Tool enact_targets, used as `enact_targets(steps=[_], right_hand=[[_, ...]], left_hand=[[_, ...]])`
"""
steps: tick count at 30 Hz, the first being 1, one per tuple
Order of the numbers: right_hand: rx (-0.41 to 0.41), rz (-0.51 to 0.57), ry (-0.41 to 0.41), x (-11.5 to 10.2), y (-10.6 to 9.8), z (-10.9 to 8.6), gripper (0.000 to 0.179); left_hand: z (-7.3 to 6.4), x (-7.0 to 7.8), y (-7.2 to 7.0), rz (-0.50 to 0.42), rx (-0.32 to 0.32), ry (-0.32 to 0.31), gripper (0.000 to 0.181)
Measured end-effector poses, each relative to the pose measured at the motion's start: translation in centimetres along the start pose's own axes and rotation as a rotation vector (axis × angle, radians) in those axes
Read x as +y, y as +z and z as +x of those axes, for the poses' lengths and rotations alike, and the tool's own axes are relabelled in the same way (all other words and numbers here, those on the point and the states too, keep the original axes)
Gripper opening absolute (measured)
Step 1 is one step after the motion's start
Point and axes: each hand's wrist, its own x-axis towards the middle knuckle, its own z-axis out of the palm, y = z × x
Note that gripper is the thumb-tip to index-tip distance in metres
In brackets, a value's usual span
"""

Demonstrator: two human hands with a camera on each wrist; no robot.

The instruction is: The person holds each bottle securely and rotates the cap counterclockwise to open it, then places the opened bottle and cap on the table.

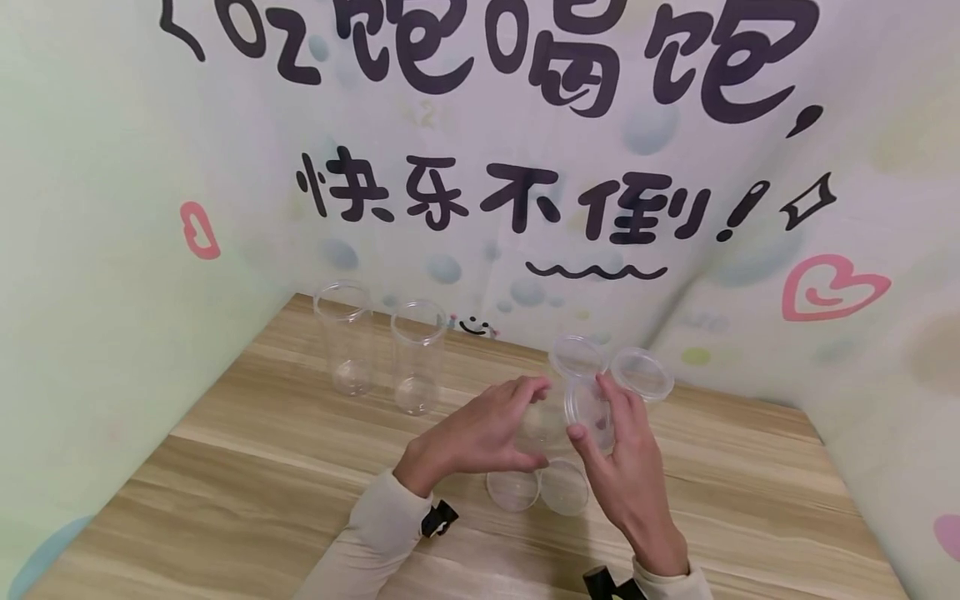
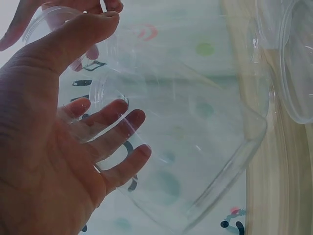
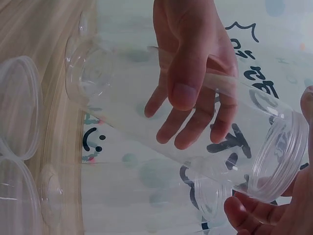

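A clear plastic cup (image 3: 142,117) is held tilted between both hands above the table, its base away from the right hand. My left hand (image 1: 487,429) curves round the cup's side, thumb and fingers on opposite sides of it. At the mouth end, my right hand (image 1: 630,458) grips the ridged rim (image 1: 588,412) between thumb and fingers. Whether a lid sits on that rim, I cannot tell. Just below the hands, two round clear lids (image 1: 564,487) lie side by side on the table.
Two tall clear cups (image 1: 417,362) stand upright at the back left of the wooden table (image 1: 247,467). Two more cup rims (image 1: 642,373) show behind the right hand. A printed wall sheet (image 1: 465,275) encloses the table at the back and sides.
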Motion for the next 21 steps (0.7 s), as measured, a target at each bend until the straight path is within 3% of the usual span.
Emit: enact_targets(steps=[6,10,14,21], right_hand=[[0.019,-0.017,0.033,-0.28,-0.30,0.07,0.065],[0.020,-0.020,0.043,-0.45,-0.46,0.12,0.064],[0.020,-0.035,0.020,-0.48,-0.55,0.22,0.062],[0.033,-0.054,-0.048,-0.31,-0.61,0.31,0.063]], left_hand=[[0.08,0.24,0.17,0.020,0.000,0.021,0.085],[0.05,0.23,0.13,0.000,-0.032,-0.004,0.087],[0.02,0.03,0.03,-0.025,-0.056,-0.027,0.089],[0.05,-0.35,-0.09,-0.030,-0.062,0.002,0.088]])
